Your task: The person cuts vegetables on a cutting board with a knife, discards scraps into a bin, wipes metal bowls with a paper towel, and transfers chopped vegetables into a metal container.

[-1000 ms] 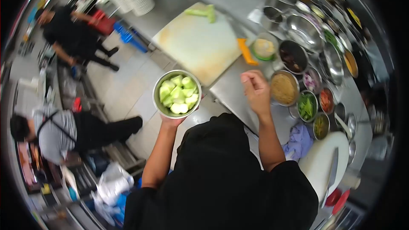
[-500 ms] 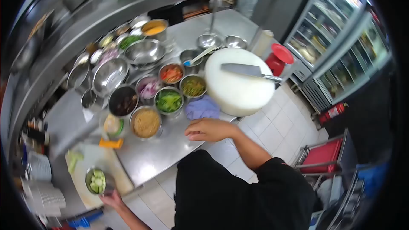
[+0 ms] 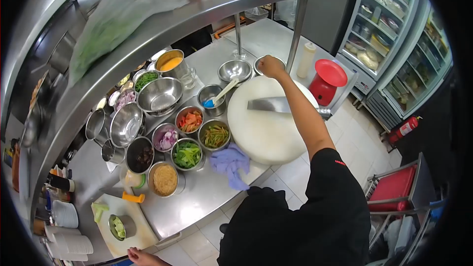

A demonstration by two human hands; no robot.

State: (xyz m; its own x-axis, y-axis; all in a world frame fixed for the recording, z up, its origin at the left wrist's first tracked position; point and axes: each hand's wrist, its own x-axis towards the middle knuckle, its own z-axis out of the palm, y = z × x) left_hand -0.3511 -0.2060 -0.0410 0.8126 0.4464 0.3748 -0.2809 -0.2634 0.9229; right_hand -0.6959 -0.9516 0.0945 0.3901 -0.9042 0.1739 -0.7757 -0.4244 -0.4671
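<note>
Beyond the round white block (image 3: 249,140) in the head view, see the right hand (image 3: 270,67) with fingers curled narrow, overlapping the small steel bowl (image 3: 277,59); impossible to tell whether pinching the rim or only hovering above. Best, by judgement, to take so thin a rim between thumb and fingertips, lift straight up, and clear the wider steel bowl (image 3: 234,71) beside it without a scrape. Mind the shelf post (image 3: 297,37) close by. Carry the forearm (image 3: 309,122) high across the cleaver (image 3: 266,104), lying flat on the block with its handle (image 3: 323,112) to the right, so as not to nudge the blade.

At the lower left of the same view, find the left hand (image 3: 142,257), fingers bent, by the near edge of the cutting board (image 3: 145,231). Apparently apart from the steel pot (image 3: 130,226) of green chunks (image 3: 118,227), upright on the board; too unclear to tell whether holding anything. Wise to draw that hand back low and slowly, clear of the pot's side, and to watch one hand at a time with both arms so widely spread.
</note>
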